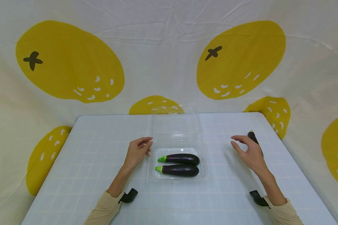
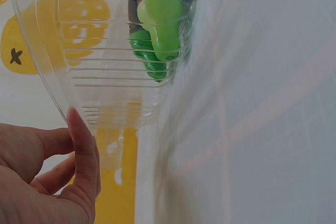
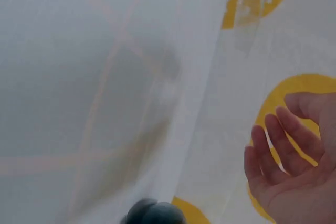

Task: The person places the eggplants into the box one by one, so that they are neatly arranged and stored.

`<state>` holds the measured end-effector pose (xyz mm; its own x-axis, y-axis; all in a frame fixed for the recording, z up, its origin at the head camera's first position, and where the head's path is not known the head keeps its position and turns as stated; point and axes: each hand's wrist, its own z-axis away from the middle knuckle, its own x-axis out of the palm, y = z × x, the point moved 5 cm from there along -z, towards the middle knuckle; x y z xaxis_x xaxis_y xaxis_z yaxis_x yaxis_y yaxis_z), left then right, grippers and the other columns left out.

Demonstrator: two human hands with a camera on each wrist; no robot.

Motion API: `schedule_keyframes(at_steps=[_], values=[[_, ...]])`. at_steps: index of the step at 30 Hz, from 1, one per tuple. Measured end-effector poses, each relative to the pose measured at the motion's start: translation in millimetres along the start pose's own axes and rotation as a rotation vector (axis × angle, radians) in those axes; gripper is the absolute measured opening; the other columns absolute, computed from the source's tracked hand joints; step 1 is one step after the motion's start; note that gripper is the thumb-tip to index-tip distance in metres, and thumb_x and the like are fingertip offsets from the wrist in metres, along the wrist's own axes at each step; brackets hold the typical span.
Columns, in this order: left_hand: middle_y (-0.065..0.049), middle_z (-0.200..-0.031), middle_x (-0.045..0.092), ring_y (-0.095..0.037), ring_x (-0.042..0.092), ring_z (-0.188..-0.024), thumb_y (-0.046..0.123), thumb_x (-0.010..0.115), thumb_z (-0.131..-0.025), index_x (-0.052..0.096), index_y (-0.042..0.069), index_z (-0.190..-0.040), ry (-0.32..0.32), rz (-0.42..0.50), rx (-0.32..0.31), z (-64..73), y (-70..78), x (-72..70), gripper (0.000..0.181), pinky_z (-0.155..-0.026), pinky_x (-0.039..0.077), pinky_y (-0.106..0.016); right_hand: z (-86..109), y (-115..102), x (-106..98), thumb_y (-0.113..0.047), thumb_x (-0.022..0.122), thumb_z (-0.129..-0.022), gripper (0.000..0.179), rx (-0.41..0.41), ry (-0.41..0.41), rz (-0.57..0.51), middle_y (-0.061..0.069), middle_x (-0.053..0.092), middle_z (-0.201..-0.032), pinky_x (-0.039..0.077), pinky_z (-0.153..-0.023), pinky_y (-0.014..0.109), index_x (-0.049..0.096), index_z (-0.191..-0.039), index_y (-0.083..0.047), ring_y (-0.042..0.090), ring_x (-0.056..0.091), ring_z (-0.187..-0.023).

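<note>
A clear plastic clamshell container (image 1: pixel 176 180) stands with its lid (image 1: pixel 174 123) raised at the back. Two dark eggplants lie side by side in its base, a rear eggplant (image 1: pixel 183 158) and a front eggplant (image 1: pixel 180 170), green stems pointing left. My left hand (image 1: pixel 138 150) is at the container's left side, fingers loosely bent; in the left wrist view a fingertip (image 2: pixel 73 116) is right at the clear rim. Over the table on the right, my right hand (image 1: pixel 249 151) has relaxed, parted fingers with nothing between them. Behind it, partly hidden, lies a third eggplant (image 1: pixel 253 136).
A white table (image 1: pixel 107 131) with a faint grid carries everything. Behind and beside it hangs a pale cloth (image 1: pixel 157 62) printed with large yellow fruit. Black wrist mounts, a left one (image 1: pixel 129 196) and a right one (image 1: pixel 258 198), stick out from the beige sleeves.
</note>
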<state>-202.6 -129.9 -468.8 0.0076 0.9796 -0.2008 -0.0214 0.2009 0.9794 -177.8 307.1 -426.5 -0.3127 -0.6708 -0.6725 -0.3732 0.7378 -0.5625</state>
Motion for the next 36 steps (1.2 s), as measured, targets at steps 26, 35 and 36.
schedule_keyframes(at_steps=[26,35,36], values=[[-0.034,-0.107,0.065,-0.020,0.060,-0.058,0.004,0.066,-0.100,0.066,-0.010,-0.126,-0.002,-0.008,-0.016,5.3,11.5,0.7,0.029,-0.059,0.054,-0.020,12.2,48,-23,-0.005,0.073,-0.095,0.023,0.128,0.058,0.036,0.021,0.068,-0.115,0.031,-0.093,0.001,0.071,-0.117,0.002,0.035,0.058,-0.106],[-0.026,-0.104,0.068,-0.016,0.060,-0.057,0.011,0.069,-0.100,0.070,-0.004,-0.124,0.008,-0.009,0.005,0.2,-0.8,0.4,0.029,-0.059,0.054,-0.020,15.4,61,-29,-0.007,0.074,-0.095,0.027,0.193,0.031,0.060,0.028,0.062,-0.124,0.037,-0.089,0.016,0.069,-0.120,0.001,0.044,0.056,-0.111],[-0.026,-0.104,0.068,-0.016,0.060,-0.057,0.011,0.069,-0.100,0.070,-0.004,-0.124,0.007,-0.010,0.006,0.1,-0.5,0.5,0.029,-0.059,0.054,-0.020,15.5,62,-30,-0.006,0.074,-0.094,0.027,0.194,0.029,0.065,0.028,0.062,-0.124,0.036,-0.090,0.015,0.069,-0.120,0.001,0.045,0.055,-0.112]])
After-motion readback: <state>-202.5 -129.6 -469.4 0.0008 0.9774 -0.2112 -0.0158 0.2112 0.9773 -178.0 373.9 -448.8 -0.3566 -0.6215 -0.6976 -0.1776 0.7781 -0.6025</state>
